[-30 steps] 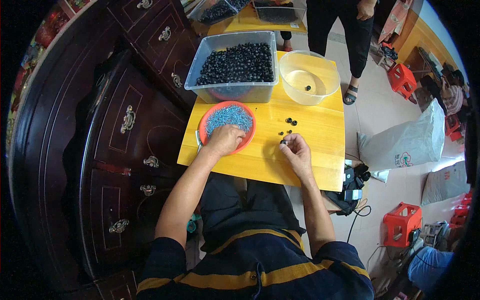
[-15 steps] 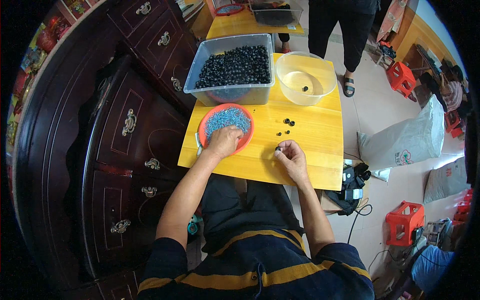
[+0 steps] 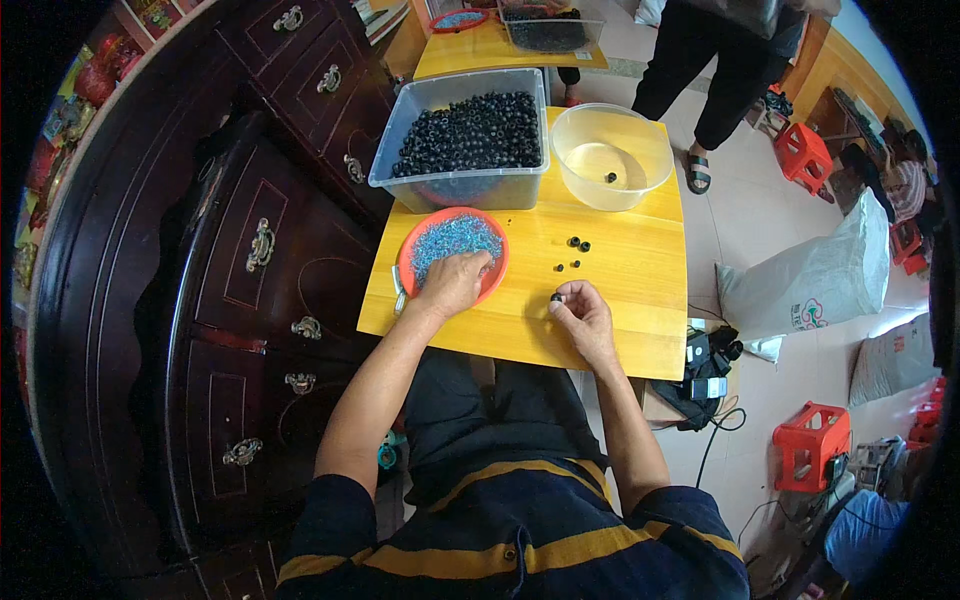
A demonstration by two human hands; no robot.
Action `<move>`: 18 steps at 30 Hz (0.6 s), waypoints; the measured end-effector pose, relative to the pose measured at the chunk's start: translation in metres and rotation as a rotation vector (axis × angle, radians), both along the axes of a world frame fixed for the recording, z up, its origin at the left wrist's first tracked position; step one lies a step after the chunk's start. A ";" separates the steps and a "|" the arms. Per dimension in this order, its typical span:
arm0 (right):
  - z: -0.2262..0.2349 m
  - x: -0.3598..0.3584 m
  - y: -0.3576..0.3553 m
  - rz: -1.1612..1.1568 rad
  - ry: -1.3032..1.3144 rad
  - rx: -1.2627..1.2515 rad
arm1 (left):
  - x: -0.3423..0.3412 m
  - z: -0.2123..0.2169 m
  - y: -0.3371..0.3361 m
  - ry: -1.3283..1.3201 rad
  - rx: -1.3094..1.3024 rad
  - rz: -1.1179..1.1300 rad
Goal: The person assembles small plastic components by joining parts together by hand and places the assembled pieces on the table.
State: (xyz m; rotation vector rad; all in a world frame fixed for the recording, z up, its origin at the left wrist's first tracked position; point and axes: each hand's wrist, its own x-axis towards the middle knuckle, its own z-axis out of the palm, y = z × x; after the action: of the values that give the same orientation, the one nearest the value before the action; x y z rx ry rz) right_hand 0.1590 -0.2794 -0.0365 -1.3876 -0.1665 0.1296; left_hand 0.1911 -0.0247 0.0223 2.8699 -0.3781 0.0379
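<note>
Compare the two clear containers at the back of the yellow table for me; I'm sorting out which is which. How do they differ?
The rectangular bin has straight walls and square corners, while the round bowl is circular. The rectangular bin is heaped with small black pieces; the round bowl holds just one or two. The rectangular bin sits behind the orange dish, the round bowl to its right. Both are clear plastic, open-topped, on the yellow table.

Left hand (image 3: pixel 455 283) rested in orange dish (image 3: pixel 415 250) of blue bits (image 3: pixel 455 235). Right hand (image 3: pixel 583 316) pinched small black bead (image 3: pixel 556 297) above yellow counter (image 3: pixel 620 300). Loose beads (image 3: pixel 573 250) lay near clear bowl (image 3: pixel 640 140).
</note>
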 end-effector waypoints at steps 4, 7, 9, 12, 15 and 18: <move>0.000 0.000 0.002 0.002 0.005 0.028 | -0.001 -0.001 0.001 -0.002 -0.050 0.011; 0.004 -0.001 0.001 -0.010 0.000 0.024 | -0.001 0.000 0.001 0.001 -0.059 0.021; 0.002 -0.001 0.002 -0.005 0.008 0.020 | -0.002 -0.001 0.003 0.001 -0.068 0.026; 0.001 0.000 0.002 -0.001 0.015 0.020 | -0.001 -0.004 0.006 -0.013 -0.082 0.025; 0.004 -0.001 0.002 -0.008 0.002 0.008 | -0.001 -0.004 0.006 -0.025 -0.077 0.014; 0.003 0.000 0.002 -0.018 -0.006 -0.024 | 0.001 -0.002 0.006 -0.015 -0.051 0.033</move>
State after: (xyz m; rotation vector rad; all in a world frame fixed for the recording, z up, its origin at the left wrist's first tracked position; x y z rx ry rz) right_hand 0.1587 -0.2775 -0.0336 -1.4135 -0.1575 0.1129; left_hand 0.1922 -0.0191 0.0199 2.8266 -0.3281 0.0734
